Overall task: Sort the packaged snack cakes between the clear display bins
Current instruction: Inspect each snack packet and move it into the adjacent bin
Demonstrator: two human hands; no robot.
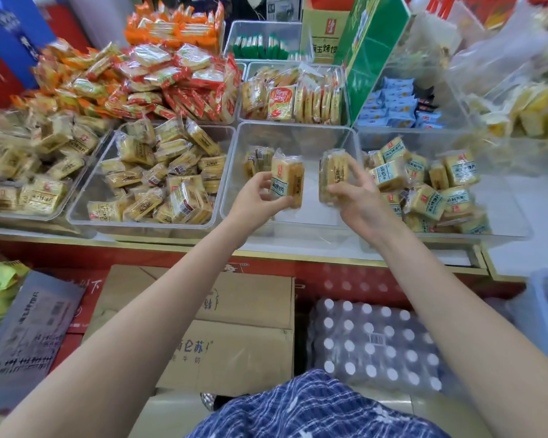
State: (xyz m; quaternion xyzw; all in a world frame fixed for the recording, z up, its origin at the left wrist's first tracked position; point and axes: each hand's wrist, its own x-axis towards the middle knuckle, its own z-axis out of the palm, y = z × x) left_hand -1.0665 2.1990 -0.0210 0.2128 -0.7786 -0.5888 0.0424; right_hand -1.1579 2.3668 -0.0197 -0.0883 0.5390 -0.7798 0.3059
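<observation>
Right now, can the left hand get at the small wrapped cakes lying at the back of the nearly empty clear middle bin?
Probably not yet. The way over the clear middle bin to the small wrapped cakes looks free, but the left hand already grips a blue-labelled cake pack.

red shop counter (pixel 345 273) with gold trim, cardboard boxes (pixel 228 336) below

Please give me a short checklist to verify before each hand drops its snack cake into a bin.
1. Left hand grips the blue-label cake: ok.
2. Right hand grips the brown-label cake: ok.
3. Right bin holds blue labels, but across from the left hand: not ok.
4. Left bin holds brown labels, across from the right hand: not ok.
5. Middle bin nearly empty: ok.
</observation>
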